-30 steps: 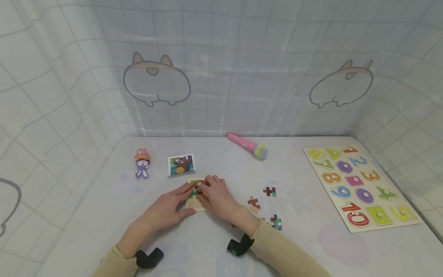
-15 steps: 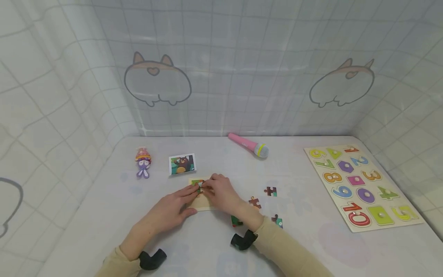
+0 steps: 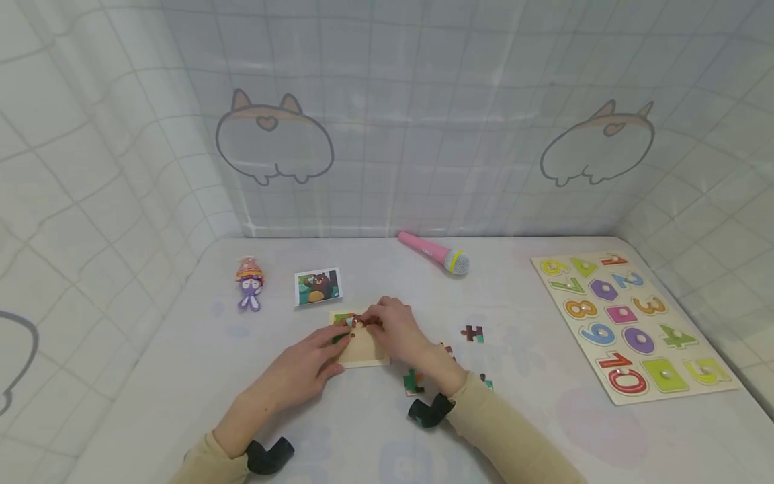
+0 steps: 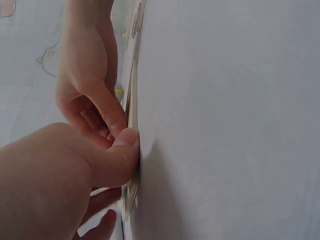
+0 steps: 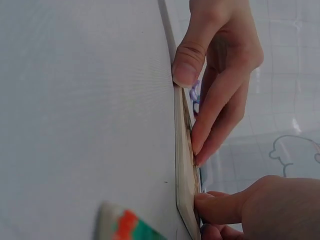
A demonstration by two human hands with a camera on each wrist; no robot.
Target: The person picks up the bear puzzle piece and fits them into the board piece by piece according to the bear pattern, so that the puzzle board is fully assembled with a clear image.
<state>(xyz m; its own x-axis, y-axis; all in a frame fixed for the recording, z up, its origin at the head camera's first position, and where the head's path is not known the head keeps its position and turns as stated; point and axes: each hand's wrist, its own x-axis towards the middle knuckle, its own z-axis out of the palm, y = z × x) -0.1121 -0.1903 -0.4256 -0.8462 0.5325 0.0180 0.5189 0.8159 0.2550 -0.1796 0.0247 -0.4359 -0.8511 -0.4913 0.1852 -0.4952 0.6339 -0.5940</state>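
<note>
While the puzzle tray (image 3: 361, 351) is steadied by the left hand (image 3: 305, 366), a brown puzzle piece (image 3: 358, 323) is pinched by the right hand (image 3: 400, 333), its thumb and fingertips drawn together over the far part of the tray. The left fingers are laid on the tray's left side, and the left thumb is set against its near edge, apart from them. The outline of the pinched piece is mostly covered by the fingertips, so its fit against its neighbours cannot be judged with confidence.

The tray is held between the two hands, to the left of the right palm, its longer side seemingly running across from one hand to the other. The piece is reached more closely by the right hand; from its fingertips, bare wood is found toward the person, and it is on this relation that placement appears to turn.

Just beside the right wrist, on the person's side, a green piece (image 3: 413, 383) is left loose; to the right of that hand, a dark brown piece (image 3: 472, 334) is seen. Beyond the left fingers a bear card (image 3: 318, 287) is set, with a small doll (image 3: 249, 286) farther left. Beyond the right hand a pink microphone (image 3: 426, 248) is laid, and well to its right a number board (image 3: 619, 314) is placed.
</note>
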